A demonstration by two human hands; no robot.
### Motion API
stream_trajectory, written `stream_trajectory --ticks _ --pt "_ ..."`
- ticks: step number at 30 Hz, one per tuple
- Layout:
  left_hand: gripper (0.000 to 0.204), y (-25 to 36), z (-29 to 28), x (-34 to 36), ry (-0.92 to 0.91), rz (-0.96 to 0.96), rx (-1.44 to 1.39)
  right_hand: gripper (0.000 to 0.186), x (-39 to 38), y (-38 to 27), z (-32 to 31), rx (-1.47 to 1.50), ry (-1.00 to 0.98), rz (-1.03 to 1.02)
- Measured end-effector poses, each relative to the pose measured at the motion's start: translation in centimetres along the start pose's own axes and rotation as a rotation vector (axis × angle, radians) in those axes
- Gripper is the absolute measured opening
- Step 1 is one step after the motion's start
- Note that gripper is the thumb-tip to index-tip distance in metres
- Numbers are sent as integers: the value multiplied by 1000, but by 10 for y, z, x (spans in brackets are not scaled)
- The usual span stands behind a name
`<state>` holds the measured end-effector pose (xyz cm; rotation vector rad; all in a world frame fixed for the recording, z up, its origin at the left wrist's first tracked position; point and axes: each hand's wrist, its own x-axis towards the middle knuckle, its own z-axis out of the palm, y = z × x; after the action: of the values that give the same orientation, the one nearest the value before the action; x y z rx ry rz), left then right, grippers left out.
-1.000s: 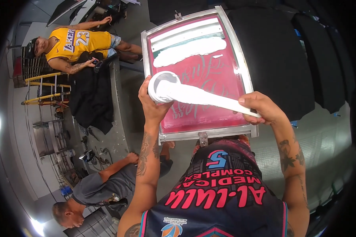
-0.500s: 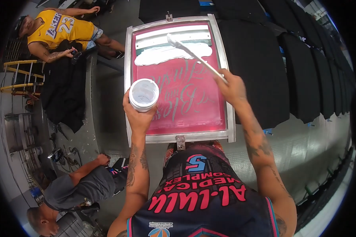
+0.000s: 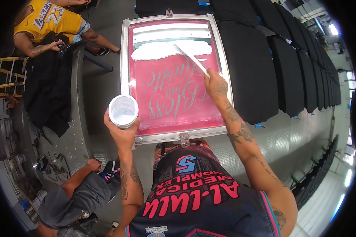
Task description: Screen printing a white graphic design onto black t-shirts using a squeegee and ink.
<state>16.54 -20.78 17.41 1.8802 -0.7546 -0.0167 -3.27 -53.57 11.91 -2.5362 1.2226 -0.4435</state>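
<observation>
In front of me lies a screen printing frame (image 3: 125, 71) with a pink mesh (image 3: 162, 122) that carries a lettered stencil. A thick band of white ink (image 3: 154, 51) spreads across its far part, beside a squeegee (image 3: 170, 33) with a metal holder. My left hand (image 3: 122, 132) is wrapped round a white tub (image 3: 124, 112), tilted so its ink-coated inside shows, at the frame's near left corner. My right hand (image 3: 216, 85) grips a white spatula (image 3: 194, 59) by its handle. The spatula's far end is in the white ink, and its tip is hidden there.
Black garments on boards (image 3: 245, 71) stretch away in rows to the right. Metal clamps (image 3: 184, 139) sit at the frame's near and far edges. At left are a person in a yellow jersey (image 3: 55, 21), one in a grey shirt (image 3: 73, 197), and a black cloth (image 3: 47, 87) draped over an edge.
My right hand has brought the spatula down from above the squeegee into the white ink. My left hand has moved the tub left and nearer to me.
</observation>
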Motion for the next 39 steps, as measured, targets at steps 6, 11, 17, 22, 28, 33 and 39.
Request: stream_trajectory --ticks 6,11,17,22,28,33,39 --pt "108 -16 -21 10 -20 -38 -141 23 -36 -59 51 -11 -21 171" --pt "107 -20 -36 25 -62 -1 -128 30 -50 -107 76 30 33 92" --pt "107 -40 -44 42 -75 51 -177 36 -79 -89 53 89 153 -63" --pt "106 -75 -47 69 -53 83 -107 29 -93 -102 -65 342 47 -147" --pt "109 -74 -51 99 -189 215 -9 26 -65 -165 -185 316 -245 -375" --pt "105 -73 -73 92 -161 299 -18 25 -31 -232 -192 131 -389 -642" --pt "104 -73 -99 72 -77 377 -35 27 -21 -324 -118 124 -398 -911"
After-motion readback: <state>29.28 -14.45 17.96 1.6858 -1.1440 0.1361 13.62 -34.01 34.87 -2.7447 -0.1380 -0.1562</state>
